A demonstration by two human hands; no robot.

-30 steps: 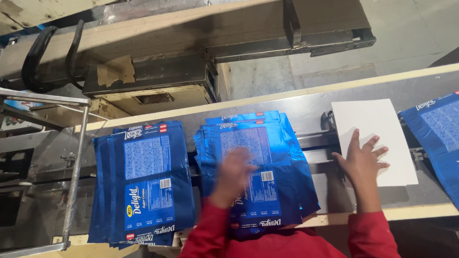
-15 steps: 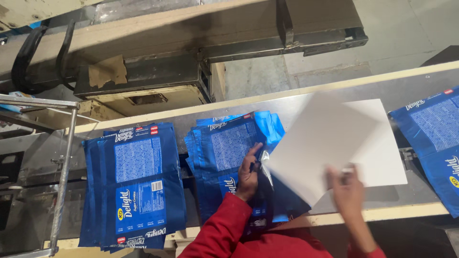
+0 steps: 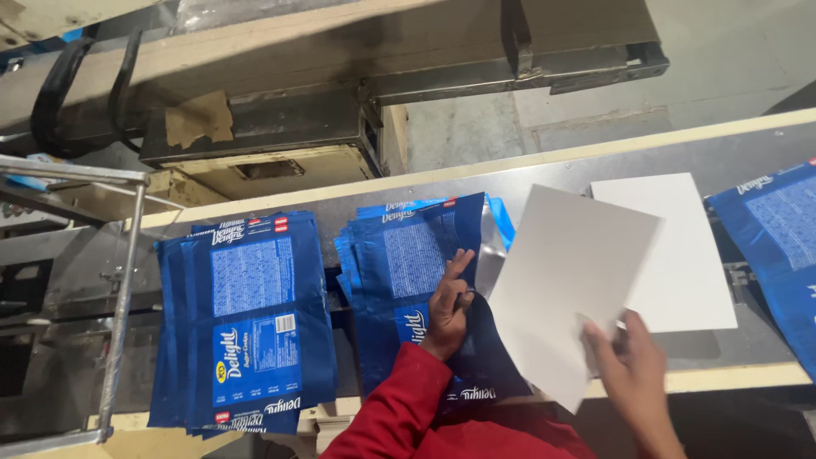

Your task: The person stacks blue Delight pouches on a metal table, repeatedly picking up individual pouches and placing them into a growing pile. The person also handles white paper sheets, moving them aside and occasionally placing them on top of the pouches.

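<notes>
You see blue pouches (image 3: pixel 246 319) with white print and yellow marks, plain white cards (image 3: pixel 565 289), your red sleeve (image 3: pixel 395 408), a grey desk (image 3: pixel 544 178).

The grey steel bench (image 3: pixel 544 174) carries two stacks of blue pouches (image 3: pixel 246 319) (image 3: pixel 416 263) and a white card (image 3: pixel 680 255).

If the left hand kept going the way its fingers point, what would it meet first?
The left hand points up and away across the middle stack of blue pouches; it would likely slide over those, then reach the bench's far wooden edge.
</notes>
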